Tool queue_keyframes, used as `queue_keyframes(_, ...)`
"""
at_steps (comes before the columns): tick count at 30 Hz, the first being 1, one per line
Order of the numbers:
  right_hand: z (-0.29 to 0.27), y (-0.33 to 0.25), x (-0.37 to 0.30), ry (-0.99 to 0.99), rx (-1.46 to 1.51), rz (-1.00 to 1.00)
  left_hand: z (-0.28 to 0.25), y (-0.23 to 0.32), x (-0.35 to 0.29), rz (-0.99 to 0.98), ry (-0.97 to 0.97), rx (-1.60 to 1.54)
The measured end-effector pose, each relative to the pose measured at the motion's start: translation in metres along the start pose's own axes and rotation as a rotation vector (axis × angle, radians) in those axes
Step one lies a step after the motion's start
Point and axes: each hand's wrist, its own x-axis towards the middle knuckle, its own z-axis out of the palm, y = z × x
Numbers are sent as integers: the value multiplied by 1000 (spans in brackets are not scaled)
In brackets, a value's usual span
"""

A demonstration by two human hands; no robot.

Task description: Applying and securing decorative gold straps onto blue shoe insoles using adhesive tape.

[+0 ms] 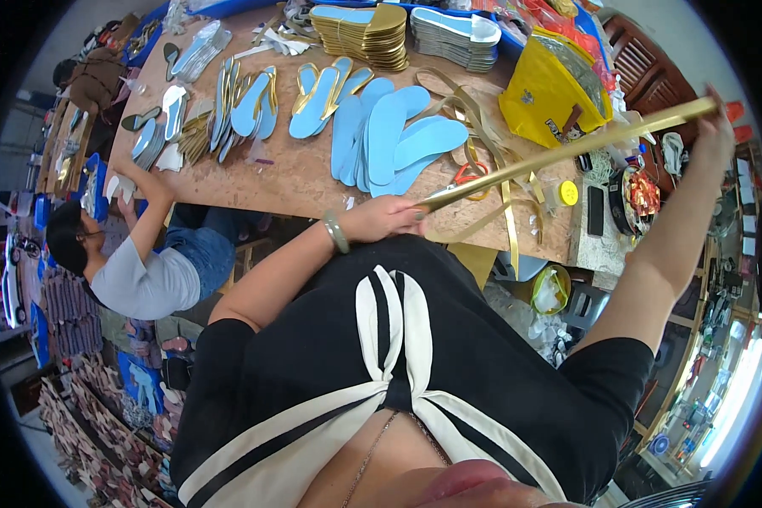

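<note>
A long gold strip [567, 154] is stretched taut between my hands, slanting up to the right over the table's right part. My left hand [387, 218], a pale bangle on its wrist, is closed on the strip's near end in front of my body. With the arm reaching far out, my right hand [715, 129] grips the other end; its fingers are partly smeared. Beyond my left hand lies a loose pile of light blue insoles [383, 140]. Orange-handled scissors [471, 176] lie just beyond the strip, among loose tan and gold strips [474, 127].
Gold-edged insoles [360, 38] and silver-edged ones [455, 41] are stacked at the back. A yellow bag [550, 89], a yellow-lidded jar [565, 193] and a dark phone [595, 210] are at the right. Another person [148, 275] works at the table's left edge.
</note>
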Motion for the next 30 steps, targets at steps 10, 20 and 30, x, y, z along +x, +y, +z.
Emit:
queue_keyframes(10,137,12,-122,-141,357,159,-6,-79,44,-46,-31,187)
queue_keyframes(20,261,53,-314,-222,-153,173,-61,-165,73,59,715,1055)
queue_keyframes(30,272,224,-522,-1387,-668,-74,-96,-187,85,-103,398,1513)
